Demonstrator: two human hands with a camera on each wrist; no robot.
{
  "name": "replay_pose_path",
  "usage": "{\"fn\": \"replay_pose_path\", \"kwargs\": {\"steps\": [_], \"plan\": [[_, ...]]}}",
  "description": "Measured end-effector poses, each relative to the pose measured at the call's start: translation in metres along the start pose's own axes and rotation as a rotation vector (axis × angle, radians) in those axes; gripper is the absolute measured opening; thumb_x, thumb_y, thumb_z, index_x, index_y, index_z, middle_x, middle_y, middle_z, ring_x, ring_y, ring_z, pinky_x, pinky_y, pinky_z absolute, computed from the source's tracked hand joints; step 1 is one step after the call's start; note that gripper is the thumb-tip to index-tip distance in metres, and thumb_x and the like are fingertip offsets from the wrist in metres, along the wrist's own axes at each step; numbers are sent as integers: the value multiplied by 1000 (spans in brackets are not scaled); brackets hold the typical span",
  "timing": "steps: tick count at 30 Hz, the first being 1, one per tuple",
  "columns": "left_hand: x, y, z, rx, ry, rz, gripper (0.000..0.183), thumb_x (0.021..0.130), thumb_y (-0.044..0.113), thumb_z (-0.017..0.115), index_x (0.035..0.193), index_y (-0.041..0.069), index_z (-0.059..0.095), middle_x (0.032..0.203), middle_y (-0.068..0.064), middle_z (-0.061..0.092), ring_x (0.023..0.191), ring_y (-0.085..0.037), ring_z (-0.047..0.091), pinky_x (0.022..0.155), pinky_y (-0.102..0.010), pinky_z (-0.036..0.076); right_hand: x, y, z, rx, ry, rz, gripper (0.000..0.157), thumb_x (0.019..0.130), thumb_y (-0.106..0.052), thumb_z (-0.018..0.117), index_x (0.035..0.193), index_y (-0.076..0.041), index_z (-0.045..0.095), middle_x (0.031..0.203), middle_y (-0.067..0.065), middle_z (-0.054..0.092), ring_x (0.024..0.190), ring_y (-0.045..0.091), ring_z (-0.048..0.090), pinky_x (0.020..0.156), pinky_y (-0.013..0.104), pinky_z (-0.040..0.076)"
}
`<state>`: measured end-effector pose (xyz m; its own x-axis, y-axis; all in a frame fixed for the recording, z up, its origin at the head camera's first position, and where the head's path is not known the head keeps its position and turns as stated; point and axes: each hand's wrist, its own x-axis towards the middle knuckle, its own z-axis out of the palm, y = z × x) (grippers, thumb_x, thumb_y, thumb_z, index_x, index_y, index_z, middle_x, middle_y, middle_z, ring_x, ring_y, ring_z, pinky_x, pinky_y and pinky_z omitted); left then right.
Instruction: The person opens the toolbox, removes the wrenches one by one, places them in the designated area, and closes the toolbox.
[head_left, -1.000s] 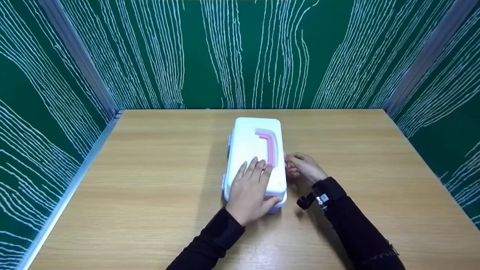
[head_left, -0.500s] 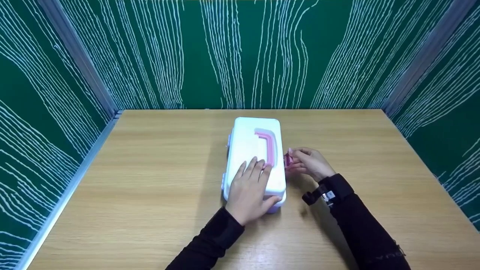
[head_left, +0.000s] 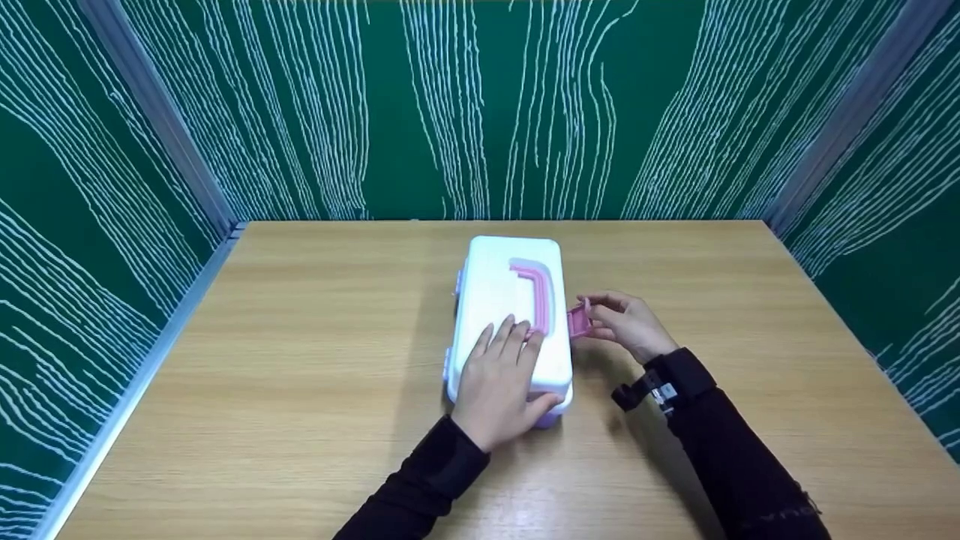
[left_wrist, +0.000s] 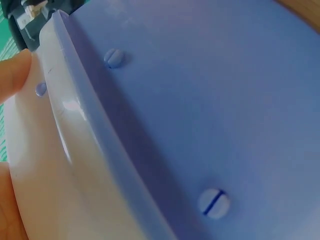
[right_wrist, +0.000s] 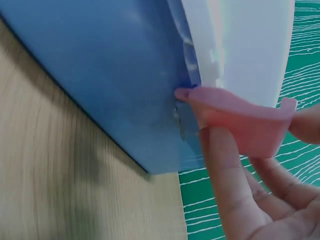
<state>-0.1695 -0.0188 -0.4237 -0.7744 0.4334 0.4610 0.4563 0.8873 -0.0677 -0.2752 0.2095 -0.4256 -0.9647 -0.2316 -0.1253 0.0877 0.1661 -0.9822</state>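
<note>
Rests the left hand (head_left: 499, 390) palm down on the near half of the box (head_left: 495, 292), with straight, slightly spread fingers, laid across the white lid (right_wrist: 255, 50) and gripping nothing. Reaches with those fingertips to the near end of the pink handle (head_left: 541, 296), sunk in the top of the box. Pinches the pink latch (head_left: 580, 319) in the curled right hand (head_left: 630, 322), at the right side of the box. Holds this latch tilted outward, with its inner end against the box. Has the box lying lengthwise, lid down, on the wooden table (head_left: 300, 337). Shows lilac tabs (head_left: 448, 363) along the left edge of the box, and round slotted plugs (left_wrist: 214, 203) on one bluish wall of the box. Wears black sleeves (head_left: 739, 457), nearer than the box. Faces green walls (head_left: 397, 112) beyond the box, streaked with wavy white lines.
</note>
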Motion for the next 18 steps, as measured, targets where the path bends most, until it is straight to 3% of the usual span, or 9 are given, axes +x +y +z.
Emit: {"fn": "replay_pose_path", "kwargs": {"steps": [4, 9, 18], "plan": [[0, 0, 0, -10, 2, -2, 84, 81, 69, 60, 141, 12, 49, 141, -7, 55, 139, -27, 44, 117, -43, 33, 0, 5, -3, -56, -54, -96, 44, 97, -2, 47, 139, 10, 44, 134, 30, 52, 103, 13, 65, 87, 25, 57], [0, 0, 0, -4, -7, -3, 84, 82, 70, 58, 142, 12, 48, 142, -7, 55, 140, -26, 43, 117, -43, 32, 2, 13, -7, -223, -81, -206, 44, 91, 3, 55, 134, 9, 51, 129, 29, 58, 105, 17, 61, 88, 19, 52], [0, 0, 0, -1, -11, -4, 85, 82, 71, 57, 142, 12, 49, 143, -8, 55, 140, -26, 43, 118, -43, 31, 3, 24, -5, -399, -75, -269, 42, 88, -5, 69, 127, 7, 58, 122, 24, 64, 102, 23, 59, 81, 18, 48]]}}
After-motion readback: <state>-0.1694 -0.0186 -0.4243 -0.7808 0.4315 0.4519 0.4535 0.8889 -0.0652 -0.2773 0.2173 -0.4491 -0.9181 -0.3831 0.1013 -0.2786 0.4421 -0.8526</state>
